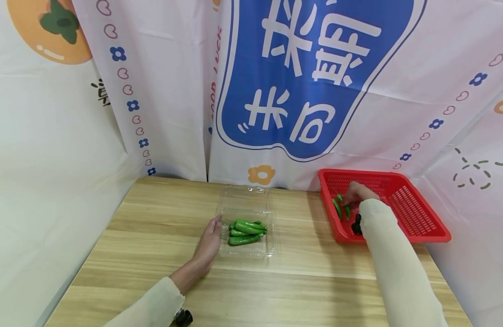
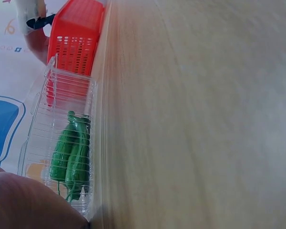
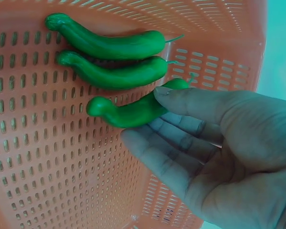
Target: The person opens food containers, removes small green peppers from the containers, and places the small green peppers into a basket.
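Note:
A clear plastic box (image 1: 272, 245) lies with its lid (image 1: 246, 197) folded back, several green chili peppers (image 1: 246, 232) piled inside. My left hand (image 1: 208, 238) rests along the box's left side, fingers fairly straight against its wall; in the left wrist view the thumb (image 2: 28, 202) covers the near corner. Reaching into the red basket (image 1: 431, 225), my right hand (image 3: 214, 143) pinches one green chili pepper (image 3: 128, 113) between thumb and fingers. Two more chili peppers, an upper one (image 3: 114, 45) and a lower one (image 3: 119, 76), lie beside it on the basket's slotted surface.
The wooden table (image 1: 300, 286) holds the box near its middle and the basket at the back right. A printed white curtain (image 1: 174, 91) with a blue sign hangs right behind the table's back edge. White sheets also stand at both sides.

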### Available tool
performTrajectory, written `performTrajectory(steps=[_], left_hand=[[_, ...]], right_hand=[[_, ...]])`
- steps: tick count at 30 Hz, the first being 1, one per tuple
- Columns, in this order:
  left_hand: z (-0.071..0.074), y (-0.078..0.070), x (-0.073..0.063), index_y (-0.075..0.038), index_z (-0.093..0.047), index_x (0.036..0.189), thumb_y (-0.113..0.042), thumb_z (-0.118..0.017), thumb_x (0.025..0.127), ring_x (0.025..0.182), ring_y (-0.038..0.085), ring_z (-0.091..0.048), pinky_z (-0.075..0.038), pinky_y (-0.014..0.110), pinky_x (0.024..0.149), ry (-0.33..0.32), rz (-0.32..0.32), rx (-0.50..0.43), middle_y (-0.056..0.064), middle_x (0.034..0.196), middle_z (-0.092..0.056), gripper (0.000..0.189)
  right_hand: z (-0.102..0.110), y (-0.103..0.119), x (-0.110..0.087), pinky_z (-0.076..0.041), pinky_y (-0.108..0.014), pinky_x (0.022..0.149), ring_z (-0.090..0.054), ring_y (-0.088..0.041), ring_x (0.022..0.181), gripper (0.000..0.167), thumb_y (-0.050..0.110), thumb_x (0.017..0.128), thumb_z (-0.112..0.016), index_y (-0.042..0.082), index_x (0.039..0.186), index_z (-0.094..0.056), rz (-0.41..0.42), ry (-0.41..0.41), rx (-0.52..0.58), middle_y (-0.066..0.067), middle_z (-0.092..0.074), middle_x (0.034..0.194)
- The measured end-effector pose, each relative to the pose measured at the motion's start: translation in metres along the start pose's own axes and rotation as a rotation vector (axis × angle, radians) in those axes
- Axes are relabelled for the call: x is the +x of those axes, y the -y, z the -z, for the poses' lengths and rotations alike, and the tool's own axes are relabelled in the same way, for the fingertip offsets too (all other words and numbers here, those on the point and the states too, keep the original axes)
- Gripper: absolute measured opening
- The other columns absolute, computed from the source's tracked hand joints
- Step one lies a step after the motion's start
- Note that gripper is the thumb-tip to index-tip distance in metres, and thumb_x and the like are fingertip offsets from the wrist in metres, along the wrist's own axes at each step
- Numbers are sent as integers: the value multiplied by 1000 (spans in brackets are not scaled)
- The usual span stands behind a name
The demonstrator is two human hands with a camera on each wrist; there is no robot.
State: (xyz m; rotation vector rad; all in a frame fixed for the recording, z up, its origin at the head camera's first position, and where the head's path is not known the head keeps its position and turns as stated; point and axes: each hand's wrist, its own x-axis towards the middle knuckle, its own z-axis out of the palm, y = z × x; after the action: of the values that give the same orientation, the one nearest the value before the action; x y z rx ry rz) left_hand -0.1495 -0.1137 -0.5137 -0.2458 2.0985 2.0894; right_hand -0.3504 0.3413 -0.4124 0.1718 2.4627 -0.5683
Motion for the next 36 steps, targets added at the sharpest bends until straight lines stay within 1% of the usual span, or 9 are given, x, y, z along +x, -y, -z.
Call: performTrajectory(steps=[4,10,16,19,23,26,31,33,36], left_hand=[[0,0,0,-7,-17,169,-28,-25,118,161,44,-11,-11,63,130,0,-4,3,22,175,-15,57],[0,-1,-3,-8,-16,169,-29,-25,118,161,45,-10,-11,65,129,2,-6,6,22,175,-14,57],[0,0,-2,-8,-17,169,-30,-26,117,161,45,-11,-11,65,129,-1,-5,6,22,175,-14,57],[1,0,-2,-8,-17,169,-30,-26,117,161,45,-11,-11,65,129,-1,-7,8,22,175,-14,57],[1,0,-2,-8,-17,169,-31,-26,117,161,45,-11,-11,64,130,-2,-6,6,21,175,-14,57],[1,-1,-2,-8,-17,169,-30,-26,117,161,44,-11,-10,63,130,1,-7,4,21,175,-15,57],[0,-2,-3,-6,-16,169,-29,-26,118,161,45,-10,-10,63,130,1,-7,2,22,175,-15,57],[0,-3,-3,-6,-16,169,-29,-26,118,161,45,-10,-10,63,130,0,-6,3,22,175,-15,57],[0,-3,-3,-7,-16,169,-30,-26,118,161,44,-10,-10,63,130,3,-7,5,22,175,-15,58]], right_hand=[[-1,-2,0,-64,-35,78,-66,-24,77,17,9,96,-76,-6,103,-77,-10,3,6,-13,-72,84],[-4,-2,-6,-63,-35,76,-65,-25,79,23,11,93,-77,-6,108,-77,-38,-2,99,-15,-73,88],[-2,-3,-8,-65,-36,77,-68,-26,80,23,13,92,-77,-6,105,-76,-23,-13,147,-15,-74,90],[0,-1,-10,-64,-35,74,-67,-25,80,20,13,92,-77,-5,100,-76,-5,-20,84,-14,-74,89],[4,3,-7,-65,-35,73,-70,-26,82,18,11,96,-74,-6,97,-75,49,-20,-49,-18,-75,92],[8,4,-6,-66,-37,75,-73,-28,85,19,9,99,-70,-9,102,-73,73,-19,-75,-21,-75,97],[12,5,-10,-66,-44,82,-73,-35,92,26,11,100,-69,-13,111,-69,84,-39,-67,-27,-73,105],[13,6,-12,-66,-46,84,-73,-36,94,26,12,100,-70,-13,110,-69,93,-55,-66,-27,-73,104],[15,8,-13,-66,-44,79,-72,-33,86,20,12,100,-70,-7,98,-70,119,-89,-90,-21,-72,92]])
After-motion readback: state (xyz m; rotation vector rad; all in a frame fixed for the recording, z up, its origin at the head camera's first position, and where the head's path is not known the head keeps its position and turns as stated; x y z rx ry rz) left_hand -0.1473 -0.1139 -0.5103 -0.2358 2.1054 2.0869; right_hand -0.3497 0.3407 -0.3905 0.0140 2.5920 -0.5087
